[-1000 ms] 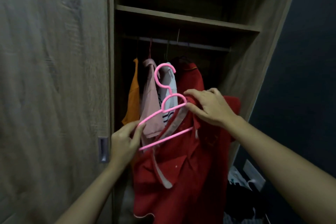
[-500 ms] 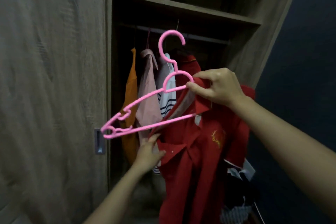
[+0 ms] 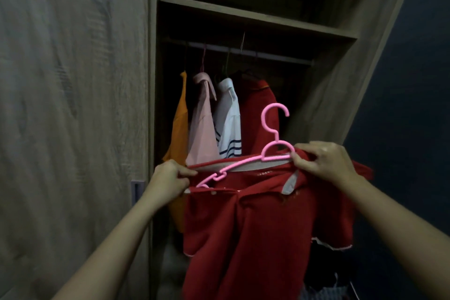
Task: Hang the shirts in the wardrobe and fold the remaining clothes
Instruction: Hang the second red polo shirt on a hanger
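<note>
Red polo shirt point(image 3: 255, 238) fabric fills the lower centre of the frame, and it is now spread wide between both hands where half a second ago it hung bunched from the right hand alone. The left hand point(image 3: 168, 181), seen lower and merely touching the cloth then, is now clenched on the left end of the collar opening, at centre left. The right hand point(image 3: 326, 163), at centre right, is pinched on the other end of the collar, beside the neck of the pink plastic hanger point(image 3: 246, 165). That hanger, earlier held tilted and clear of the cloth, is now laid level across the opening, its left arm seemingly slipped inside, though the dim light leaves this uncertain. Threading is thus judged nearly done; the hanging itself is not yet done. Farther back, at upper centre, the rail point(image 3: 267, 54) of the wardrobe point(image 3: 255, 16) is seen carrying an orange shirt point(image 3: 180, 129), a pale pink shirt point(image 3: 203, 124), a white striped shirt point(image 3: 229, 119) and another red shirt point(image 3: 258, 114).
</note>
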Motion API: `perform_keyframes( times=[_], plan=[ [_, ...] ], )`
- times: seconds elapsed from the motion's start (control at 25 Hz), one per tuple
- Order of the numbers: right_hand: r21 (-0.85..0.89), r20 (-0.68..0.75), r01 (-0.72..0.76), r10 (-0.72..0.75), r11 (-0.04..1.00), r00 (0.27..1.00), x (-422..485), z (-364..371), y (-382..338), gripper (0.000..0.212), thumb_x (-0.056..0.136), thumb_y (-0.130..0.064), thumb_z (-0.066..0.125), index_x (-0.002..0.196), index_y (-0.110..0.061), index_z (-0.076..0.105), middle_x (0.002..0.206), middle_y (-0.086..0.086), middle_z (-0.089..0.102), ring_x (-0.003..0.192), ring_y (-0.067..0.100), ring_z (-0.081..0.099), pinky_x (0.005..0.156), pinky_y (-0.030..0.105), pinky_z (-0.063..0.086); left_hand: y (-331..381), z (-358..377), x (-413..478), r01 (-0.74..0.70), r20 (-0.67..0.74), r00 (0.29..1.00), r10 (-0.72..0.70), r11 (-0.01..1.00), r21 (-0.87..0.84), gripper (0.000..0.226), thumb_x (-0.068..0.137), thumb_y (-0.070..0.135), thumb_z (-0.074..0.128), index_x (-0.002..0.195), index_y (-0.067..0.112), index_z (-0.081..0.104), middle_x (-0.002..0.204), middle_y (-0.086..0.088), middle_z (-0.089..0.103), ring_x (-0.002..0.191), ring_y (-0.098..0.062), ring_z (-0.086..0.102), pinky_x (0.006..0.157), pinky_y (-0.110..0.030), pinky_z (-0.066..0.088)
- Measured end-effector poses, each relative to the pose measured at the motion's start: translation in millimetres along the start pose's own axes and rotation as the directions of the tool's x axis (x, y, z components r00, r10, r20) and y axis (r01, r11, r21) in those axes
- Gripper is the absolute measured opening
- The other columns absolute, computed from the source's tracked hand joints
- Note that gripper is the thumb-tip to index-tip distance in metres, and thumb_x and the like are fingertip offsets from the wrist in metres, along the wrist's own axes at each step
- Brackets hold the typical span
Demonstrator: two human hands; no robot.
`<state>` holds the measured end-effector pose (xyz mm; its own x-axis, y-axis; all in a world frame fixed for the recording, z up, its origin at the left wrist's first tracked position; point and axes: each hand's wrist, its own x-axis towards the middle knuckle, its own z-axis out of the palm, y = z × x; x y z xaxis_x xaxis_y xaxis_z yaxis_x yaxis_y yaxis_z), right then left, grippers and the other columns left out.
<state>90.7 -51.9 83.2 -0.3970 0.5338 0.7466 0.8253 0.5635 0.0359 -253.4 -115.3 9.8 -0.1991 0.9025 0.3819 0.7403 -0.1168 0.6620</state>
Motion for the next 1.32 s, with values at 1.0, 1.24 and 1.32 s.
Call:
perform_keyframes(
  times=[1.0,1.24,1.32],
  plan=[
    [0.326,0.288,-0.336,0.246,0.884,0.925,-1.3,-5.8,21.1,0.057,0.080,-0.073,0.023,0.123,-0.042,0.046,0.101,-0.017,0.063,0.091,0.002,0.062,0.077,0.026,0.047,25.0,-71.2,42.9,-0.481,-0.110,0.870,0.481,0.876,0.029,0.031,0.076,0.062,0.047,0.078,0.034,0.061,0.077,0.019,0.062,0.062,0.000,0.057,0.055,-0.013,0.037],
    [0.484,0.430,-0.636,0.469,0.601,0.771,-52.4,10.7,39.4,0.043,0.076,-0.055,0.059,0.093,-0.016,0.067,0.086,0.003,0.073,0.067,0.002,0.068,0.062,0.017,0.053,17.0,-99.6,53.5,-0.460,-0.286,0.851,0.440,0.888,-0.001,0.023,0.079,0.053,0.058,0.078,0.031,0.063,0.081,0.012,0.066,0.064,0.001,0.057,0.062,-0.019,0.043],
    [0.438,0.468,-0.724,0.552,0.533,0.690,-70.1,17.6,52.4,0.025,0.083,-0.045,0.061,0.080,-0.021,0.067,0.090,0.015,0.073,0.070,0.013,0.067,0.068,0.030,0.052,20.6,-107.5,52.7,-0.459,-0.294,0.847,0.443,0.888,0.017,0.010,0.081,0.043,0.066,0.077,0.036,0.062,0.082,0.021,0.066,0.062,0.009,0.054,0.059,-0.013,0.041]
  ],
)
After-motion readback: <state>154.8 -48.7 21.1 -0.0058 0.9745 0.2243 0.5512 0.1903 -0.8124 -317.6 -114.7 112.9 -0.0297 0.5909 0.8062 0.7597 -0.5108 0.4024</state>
